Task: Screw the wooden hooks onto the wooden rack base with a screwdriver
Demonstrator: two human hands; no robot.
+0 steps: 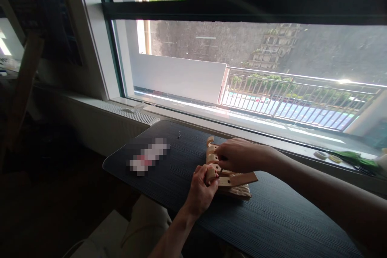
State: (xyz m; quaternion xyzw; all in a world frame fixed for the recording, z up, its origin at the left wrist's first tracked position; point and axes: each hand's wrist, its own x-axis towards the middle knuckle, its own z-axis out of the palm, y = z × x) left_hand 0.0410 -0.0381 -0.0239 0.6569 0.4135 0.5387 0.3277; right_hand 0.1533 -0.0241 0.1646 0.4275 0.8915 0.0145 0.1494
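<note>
On the dark table lies a light wooden piece [225,182] with holes in it and a flat slanting arm on its right. It belongs to a row of similar pieces with curved wooden ends [211,150], resting on a rough-edged wooden board [242,192]. My left hand [202,185] is closed around the nearest curved end [211,175]. Just above it, my right hand [238,155] is closed with its back toward me. A thin dark shaft seems to show below its fingers, but what it grips is mostly hidden.
The dark tabletop [178,157] has a rounded left corner. A blurred-out item [148,157] lies on its left side, with a small dark bit [179,136] farther back. Beyond the table runs a window sill [193,117]; rolls of tape [321,155] and a green bundle [356,160] sit at the right.
</note>
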